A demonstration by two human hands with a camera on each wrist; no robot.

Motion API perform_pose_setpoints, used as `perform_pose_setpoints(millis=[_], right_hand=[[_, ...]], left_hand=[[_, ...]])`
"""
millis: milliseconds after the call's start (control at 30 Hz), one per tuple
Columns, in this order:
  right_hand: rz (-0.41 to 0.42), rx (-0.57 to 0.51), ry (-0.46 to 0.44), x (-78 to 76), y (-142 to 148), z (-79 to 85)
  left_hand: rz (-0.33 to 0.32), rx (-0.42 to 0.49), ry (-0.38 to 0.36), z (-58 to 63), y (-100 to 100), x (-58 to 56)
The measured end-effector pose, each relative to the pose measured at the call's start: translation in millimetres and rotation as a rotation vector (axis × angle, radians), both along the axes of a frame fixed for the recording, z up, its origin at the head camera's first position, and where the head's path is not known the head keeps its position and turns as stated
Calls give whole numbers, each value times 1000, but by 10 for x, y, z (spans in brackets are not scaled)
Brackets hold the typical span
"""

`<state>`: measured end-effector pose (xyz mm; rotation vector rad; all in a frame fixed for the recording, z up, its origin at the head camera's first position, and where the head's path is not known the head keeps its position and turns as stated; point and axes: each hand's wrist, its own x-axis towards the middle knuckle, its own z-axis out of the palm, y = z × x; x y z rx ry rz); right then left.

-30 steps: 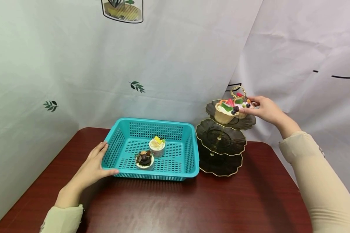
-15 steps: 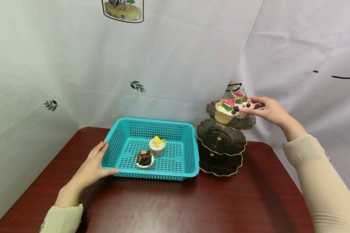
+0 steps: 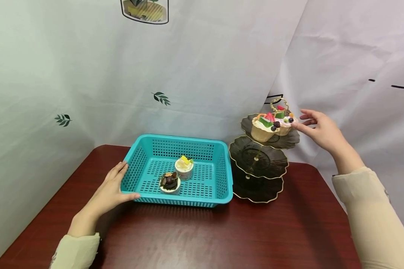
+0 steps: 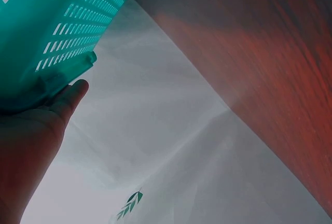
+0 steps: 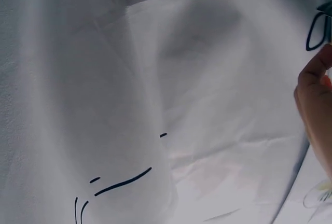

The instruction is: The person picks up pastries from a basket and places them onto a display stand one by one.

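Two fruit-topped, pale-crusted tarts [image 3: 262,131] are set on the top tier of a dark, gold-edged stand [image 3: 267,163], apparently done; two white cream-topped cups [image 3: 184,173] are seemingly left in the turquoise plastic basket [image 3: 188,199]. Right grip [image 3: 318,130] is spread beside the tarts, left grip [image 3: 108,191] spread at the basket rim.

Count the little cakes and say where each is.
4: a dark cake and a yellow-topped cake in the basket; a white cake on the top plate and a pink cake partly behind it. More may hide on the lowest plate.
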<state>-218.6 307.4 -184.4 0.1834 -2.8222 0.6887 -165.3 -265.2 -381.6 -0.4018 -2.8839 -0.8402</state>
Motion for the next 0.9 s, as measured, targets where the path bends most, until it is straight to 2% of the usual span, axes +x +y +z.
perform_pose_setpoints(millis=[400,533,733,900], right_hand=[[-103,-43,188,285,-189,-71],[-111,-62,239,352,-278,-110],[-97,-109,352,475,-423,-179],[-16,-158,472,571,-612,-251]], left_hand=[[3,-10,-1,-4,12,-30],[4,-13,-4,2,11,-36],[0,-25,0,25,4,-26],[12,-25,-3,5,-12,-17]])
